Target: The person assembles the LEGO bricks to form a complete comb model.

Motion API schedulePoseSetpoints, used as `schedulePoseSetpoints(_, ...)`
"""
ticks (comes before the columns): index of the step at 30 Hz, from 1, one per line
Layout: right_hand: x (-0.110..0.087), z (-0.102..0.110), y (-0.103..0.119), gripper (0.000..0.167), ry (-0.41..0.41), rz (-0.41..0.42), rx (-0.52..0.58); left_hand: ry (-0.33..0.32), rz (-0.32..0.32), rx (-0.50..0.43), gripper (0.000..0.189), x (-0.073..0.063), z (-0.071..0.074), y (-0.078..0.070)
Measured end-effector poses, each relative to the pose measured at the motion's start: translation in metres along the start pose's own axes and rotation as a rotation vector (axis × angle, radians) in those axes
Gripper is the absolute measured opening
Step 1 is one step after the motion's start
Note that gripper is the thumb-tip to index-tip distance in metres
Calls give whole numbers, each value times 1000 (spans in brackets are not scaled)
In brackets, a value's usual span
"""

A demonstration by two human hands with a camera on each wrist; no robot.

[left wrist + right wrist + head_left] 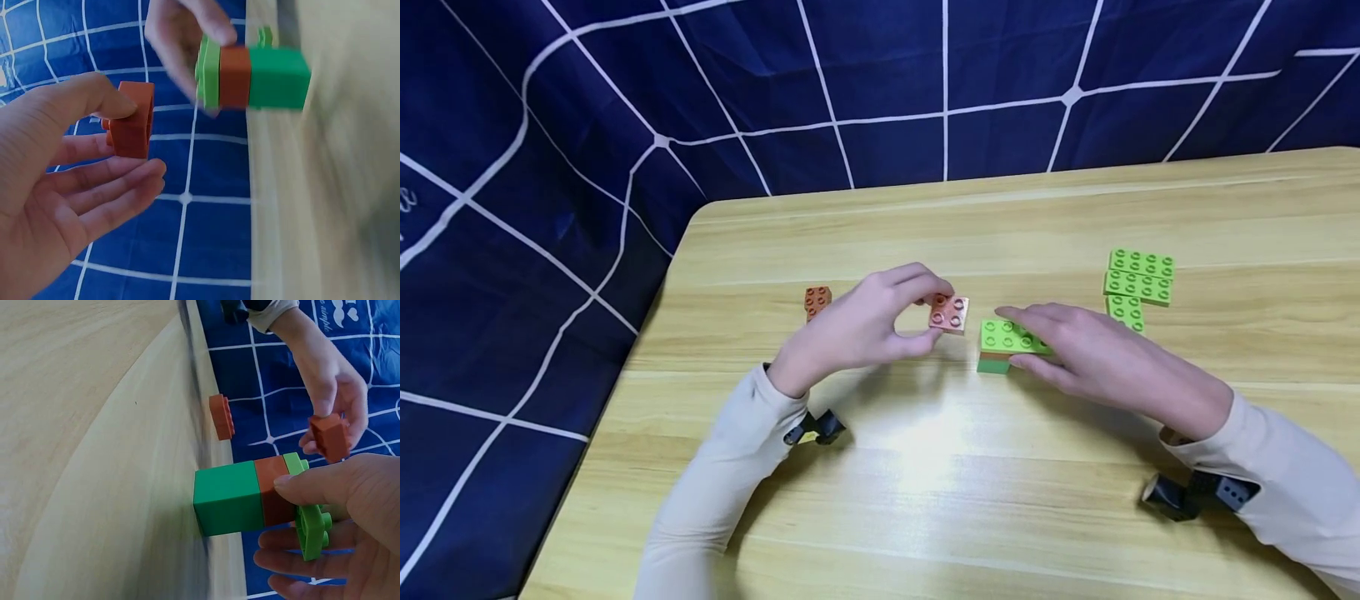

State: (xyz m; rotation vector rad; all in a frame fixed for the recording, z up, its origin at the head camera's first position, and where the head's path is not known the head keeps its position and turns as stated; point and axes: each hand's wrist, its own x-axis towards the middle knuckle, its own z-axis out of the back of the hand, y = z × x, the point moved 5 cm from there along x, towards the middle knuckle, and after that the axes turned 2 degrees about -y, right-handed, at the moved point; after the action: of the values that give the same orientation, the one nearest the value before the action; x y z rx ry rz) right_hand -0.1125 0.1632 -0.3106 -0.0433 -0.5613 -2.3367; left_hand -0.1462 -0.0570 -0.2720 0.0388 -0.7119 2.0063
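Observation:
My left hand [857, 329] pinches a small orange-brown toy building brick [948, 315] between thumb and fingers, studs facing up in the head view. In the left wrist view that brick hangs apart from the stack. My right hand [1093, 354] grips a stack of bricks by its upper layers, the thumb on the orange layer. A tall dark green brick [228, 500] forms the bottom, an orange brick [272, 487] the middle, and a light green studded brick [1000, 335] the top. Part of the light green brick is hidden under the right fingers.
Another orange brick [817, 300] lies on the wooden table [880, 517], beyond my left wrist. Several light green bricks [1138, 276] lie grouped behind my right hand. A blue cloth [887, 75] with white lines hangs along the table's back and left side.

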Motion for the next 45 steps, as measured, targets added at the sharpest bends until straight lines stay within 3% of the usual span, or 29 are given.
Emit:
schedulePoseSetpoints(7,1,-1,-1,70,4,-15,47,12,-11,-81,37,5,-14,-5)
schedulePoseSetpoints(15,1,-3,-1,88,3,-29,86,4,27,-117,42,9,-23,-8)
schedulePoseSetpoints(21,1,-2,-1,97,-18,-30,120,-20,8,-122,39,10,-29,-9)
schedulePoseSetpoints(32,5,-6,0,78,-83,44,170,-43,25,-151,40,10,-37,-4)
schedulePoseSetpoints(40,4,-6,-2,80,-49,19,146,-7,38,-132,40,11,-41,-3)
schedulePoseSetpoints(45,3,-4,0,71,-53,37,124,-1,34,-111,38,11,-44,-2)
